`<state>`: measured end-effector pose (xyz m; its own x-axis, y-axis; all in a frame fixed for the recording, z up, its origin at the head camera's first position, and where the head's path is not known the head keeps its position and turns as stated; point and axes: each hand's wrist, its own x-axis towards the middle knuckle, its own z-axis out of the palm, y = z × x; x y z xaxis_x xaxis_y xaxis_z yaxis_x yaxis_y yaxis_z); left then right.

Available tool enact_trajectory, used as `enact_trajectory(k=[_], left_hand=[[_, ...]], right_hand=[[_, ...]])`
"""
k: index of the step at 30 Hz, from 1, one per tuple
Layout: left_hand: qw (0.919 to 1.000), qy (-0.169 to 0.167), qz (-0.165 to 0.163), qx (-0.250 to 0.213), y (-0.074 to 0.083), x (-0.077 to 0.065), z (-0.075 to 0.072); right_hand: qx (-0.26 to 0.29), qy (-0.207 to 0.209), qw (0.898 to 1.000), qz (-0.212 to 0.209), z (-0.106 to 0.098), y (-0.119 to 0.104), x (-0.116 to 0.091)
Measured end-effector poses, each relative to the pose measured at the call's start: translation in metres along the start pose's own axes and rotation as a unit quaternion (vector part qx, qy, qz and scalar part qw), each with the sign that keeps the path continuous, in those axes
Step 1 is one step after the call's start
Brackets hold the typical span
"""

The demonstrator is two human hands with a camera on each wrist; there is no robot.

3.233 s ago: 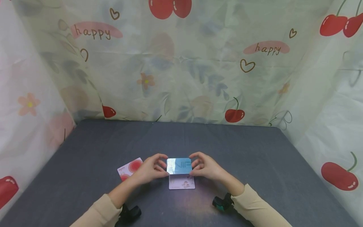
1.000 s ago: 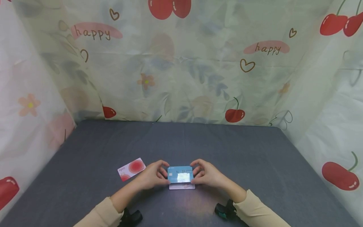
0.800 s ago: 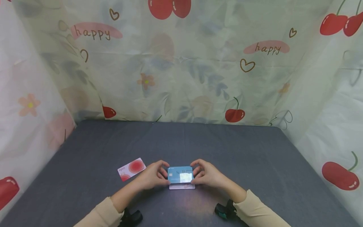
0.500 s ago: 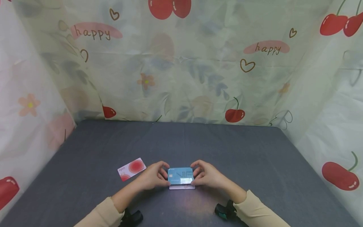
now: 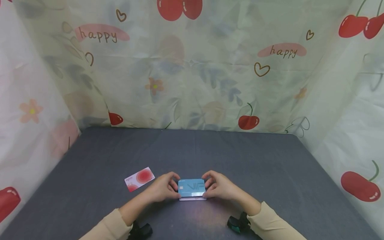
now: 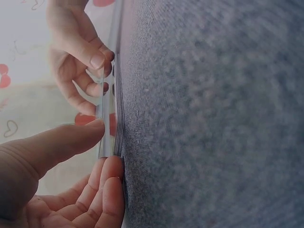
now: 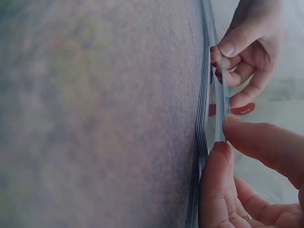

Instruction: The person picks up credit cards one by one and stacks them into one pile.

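A blue plastic card (image 5: 191, 187) with "VIP" lettering and a small chip is pinched at its left end by my left hand (image 5: 164, 187) and at its right end by my right hand (image 5: 220, 186). Just beneath it, a stack of several cards (image 6: 119, 104) lies on the table; only a thin pale front edge of the top card (image 5: 193, 199) shows from the head view. Both wrist views reveal a narrow gap between the blue card and the stack (image 7: 203, 114). Thumbs press the upper side, fingertips the underside, close to the stack's ends.
A pink card with red circles (image 5: 139, 179) lies slanted on the dark grey tabletop (image 5: 246, 160), left of my left hand. Cherry-print curtains (image 5: 192, 83) enclose the back and both sides. Black wrist cameras (image 5: 238, 222) sit under my forearms.
Both hands have brought the blue card nearer to me and lower, so it covers most of the top card that showed earlier. The pink card has stayed where it was.
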<state>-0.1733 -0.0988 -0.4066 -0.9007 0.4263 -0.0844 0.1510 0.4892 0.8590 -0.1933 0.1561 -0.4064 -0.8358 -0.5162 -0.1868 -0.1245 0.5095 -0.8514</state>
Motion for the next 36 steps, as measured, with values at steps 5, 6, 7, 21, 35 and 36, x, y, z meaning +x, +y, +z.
enact_trajectory(k=[5,6,7,21,35,36], left_hand=[[1.0,-0.003,-0.007,0.001,-0.0001,0.001,0.0011],[1.0,-0.004,-0.007,0.001,0.0,0.0012,0.0013],[1.0,-0.005,-0.008,0.002,-0.0003,0.0013,0.0016],[0.9992,-0.007,-0.037,0.016,0.0013,0.0036,0.0054],[0.9987,-0.009,-0.041,0.028,0.0015,0.0051,0.0069],[0.9986,-0.008,-0.042,0.03,0.0019,0.0052,0.0072]], right_hand=[[0.0,-0.006,1.0,-0.003,-0.0004,0.0011,-0.0001],[0.0,-0.007,1.0,-0.003,-0.0006,0.0011,-0.0002],[-0.001,-0.008,1.0,-0.002,-0.0007,0.0013,-0.0002],[0.013,-0.023,1.0,0.001,-0.002,-0.0009,-0.0015],[0.006,-0.029,1.0,0.009,-0.0029,-0.0015,-0.0012],[0.005,-0.028,1.0,0.01,-0.0029,-0.0015,-0.0012]])
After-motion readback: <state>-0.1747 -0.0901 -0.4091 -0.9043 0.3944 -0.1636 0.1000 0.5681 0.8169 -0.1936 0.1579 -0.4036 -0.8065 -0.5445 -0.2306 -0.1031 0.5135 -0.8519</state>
